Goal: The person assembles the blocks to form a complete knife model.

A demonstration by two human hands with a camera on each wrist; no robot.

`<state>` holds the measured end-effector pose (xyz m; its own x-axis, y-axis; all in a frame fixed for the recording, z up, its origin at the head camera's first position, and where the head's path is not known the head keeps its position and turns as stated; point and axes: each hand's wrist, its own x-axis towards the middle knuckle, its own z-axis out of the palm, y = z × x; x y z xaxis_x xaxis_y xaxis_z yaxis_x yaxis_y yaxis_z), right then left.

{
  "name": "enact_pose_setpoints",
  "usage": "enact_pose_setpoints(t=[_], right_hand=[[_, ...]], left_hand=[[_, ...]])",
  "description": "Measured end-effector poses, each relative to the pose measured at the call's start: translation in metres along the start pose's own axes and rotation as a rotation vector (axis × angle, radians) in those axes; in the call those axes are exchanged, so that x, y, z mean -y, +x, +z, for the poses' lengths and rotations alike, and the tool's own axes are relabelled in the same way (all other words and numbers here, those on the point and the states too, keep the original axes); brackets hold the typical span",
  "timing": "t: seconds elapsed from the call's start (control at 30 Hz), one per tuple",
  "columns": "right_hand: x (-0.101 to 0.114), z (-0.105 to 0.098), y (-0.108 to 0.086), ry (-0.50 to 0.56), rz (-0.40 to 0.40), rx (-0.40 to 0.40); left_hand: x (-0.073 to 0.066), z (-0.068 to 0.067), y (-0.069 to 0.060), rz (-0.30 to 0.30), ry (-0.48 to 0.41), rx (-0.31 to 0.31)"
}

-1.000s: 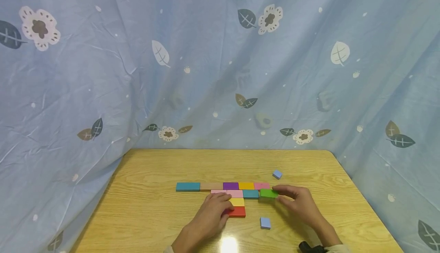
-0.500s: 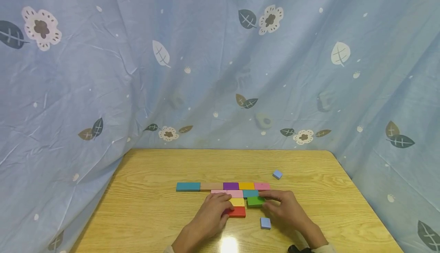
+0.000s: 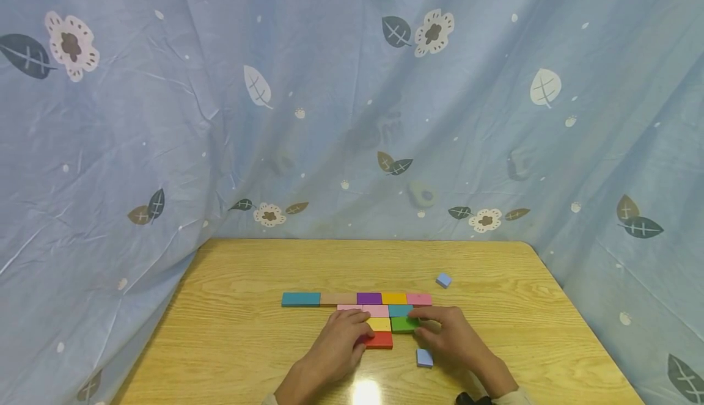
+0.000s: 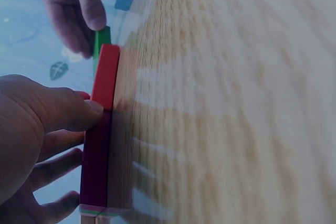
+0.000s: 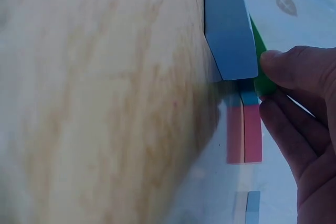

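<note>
My right hand pinches a green block between thumb and fingers. In the head view this block lies below a teal block and right beside a yellow block. My left hand rests with spread fingers over the left of the block layout. In the left wrist view its thumb touches the front of the row, near where a red block meets a dark purple block. The hand hides part of the layout in the head view.
The layout's top row has a long teal block, a wood-coloured block, a purple one, an orange one and a pink one. Two loose light-blue blocks lie nearby, one close, one farther back. Curtain surrounds the table.
My right hand has brought the green block left and toward me, from right of the teal block to below it, beside the yellow block. My left hand stays in place.
</note>
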<state>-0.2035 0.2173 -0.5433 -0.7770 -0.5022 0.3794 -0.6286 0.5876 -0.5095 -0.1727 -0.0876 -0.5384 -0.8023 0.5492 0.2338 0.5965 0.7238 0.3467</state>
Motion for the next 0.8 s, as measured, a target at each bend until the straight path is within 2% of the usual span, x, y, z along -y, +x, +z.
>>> enact_pose_setpoints(t=[0.37,0.67,0.8], right_hand=[[0.002,0.000,0.001,-0.037,-0.014,0.075],[0.003,0.001,0.007,-0.151,-0.131,0.061],[0.004,0.001,0.011,-0.174,-0.150,0.073]], left_hand=[[-0.002,0.004,-0.005,0.019,0.003,-0.026],[0.001,0.007,-0.001,0.009,0.016,-0.012],[0.001,0.006,0.001,0.001,0.017,-0.001]])
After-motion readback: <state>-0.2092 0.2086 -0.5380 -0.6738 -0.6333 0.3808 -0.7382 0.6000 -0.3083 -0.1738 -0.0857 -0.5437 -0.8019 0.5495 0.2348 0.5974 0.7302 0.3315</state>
